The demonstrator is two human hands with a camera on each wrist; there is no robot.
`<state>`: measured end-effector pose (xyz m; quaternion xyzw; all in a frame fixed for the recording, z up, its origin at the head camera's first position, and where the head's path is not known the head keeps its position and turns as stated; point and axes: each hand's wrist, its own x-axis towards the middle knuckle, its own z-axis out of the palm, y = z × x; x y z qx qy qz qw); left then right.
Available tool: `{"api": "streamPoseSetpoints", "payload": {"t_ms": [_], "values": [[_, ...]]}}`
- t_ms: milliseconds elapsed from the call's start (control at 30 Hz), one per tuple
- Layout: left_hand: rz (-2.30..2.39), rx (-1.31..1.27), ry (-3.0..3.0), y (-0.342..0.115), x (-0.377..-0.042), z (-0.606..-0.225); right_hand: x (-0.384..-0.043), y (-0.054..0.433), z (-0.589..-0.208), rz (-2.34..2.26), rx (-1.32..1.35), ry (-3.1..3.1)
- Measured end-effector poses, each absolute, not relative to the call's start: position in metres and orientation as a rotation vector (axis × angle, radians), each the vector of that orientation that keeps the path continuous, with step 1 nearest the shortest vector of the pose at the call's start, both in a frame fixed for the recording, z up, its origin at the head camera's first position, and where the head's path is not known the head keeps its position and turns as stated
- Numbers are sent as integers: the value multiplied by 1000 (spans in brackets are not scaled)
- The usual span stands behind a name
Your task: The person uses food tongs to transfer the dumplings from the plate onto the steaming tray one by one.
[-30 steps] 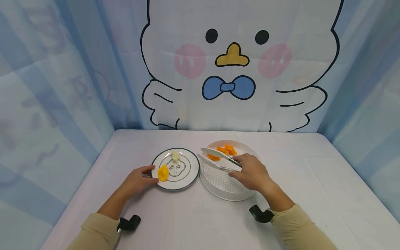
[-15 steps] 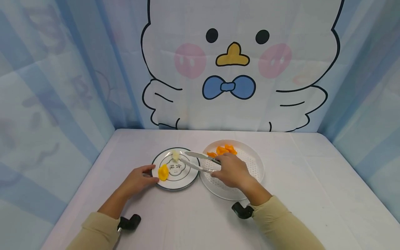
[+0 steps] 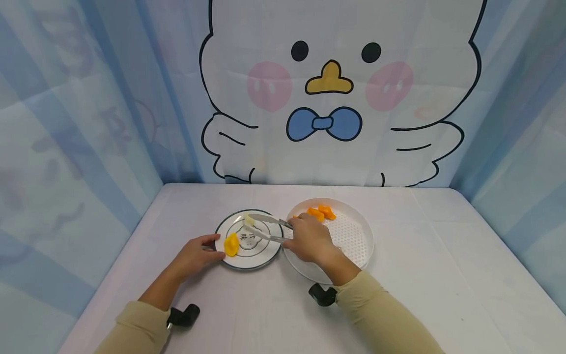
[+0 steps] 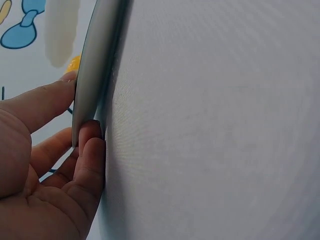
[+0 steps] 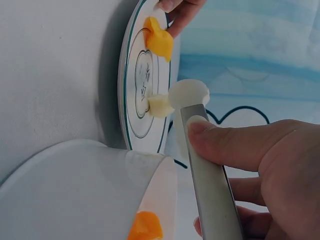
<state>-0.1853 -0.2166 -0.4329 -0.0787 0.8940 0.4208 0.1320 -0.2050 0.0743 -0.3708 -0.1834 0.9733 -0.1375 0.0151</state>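
Observation:
My left hand (image 3: 192,256) grips the left rim of a white plate (image 3: 262,256) with a dark edge line, thumb above and fingers below, as the left wrist view confirms. A yellow piece (image 3: 231,245) lies on the plate by the thumb. My right hand (image 3: 311,240) holds tongs (image 3: 265,218) with metal handles and white tips, spread over the plate. Between or beside the tips is a small pale piece (image 3: 248,221); whether they touch it I cannot tell. In the right wrist view the thumb presses a metal arm of the tongs (image 5: 210,185).
A round white container (image 3: 360,246) with a dotted floor stands against the plate's right side, under my right hand. Orange pieces (image 3: 326,212) lie at its back, partly hidden by that hand. Fabric walls enclose the white table (image 3: 442,255).
My right hand has moved left with the tongs, from over the container to over the plate, bringing the tips to the pale piece. My left hand and the plate have stayed put.

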Motion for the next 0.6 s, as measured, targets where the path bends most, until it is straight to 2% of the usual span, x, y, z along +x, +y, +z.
{"api": "streamPoseSetpoints", "payload": {"t_ms": [600], "values": [[1236,-198,2603,-217,-184,-433,-205,65,-375,-369,-506,3034]]}}
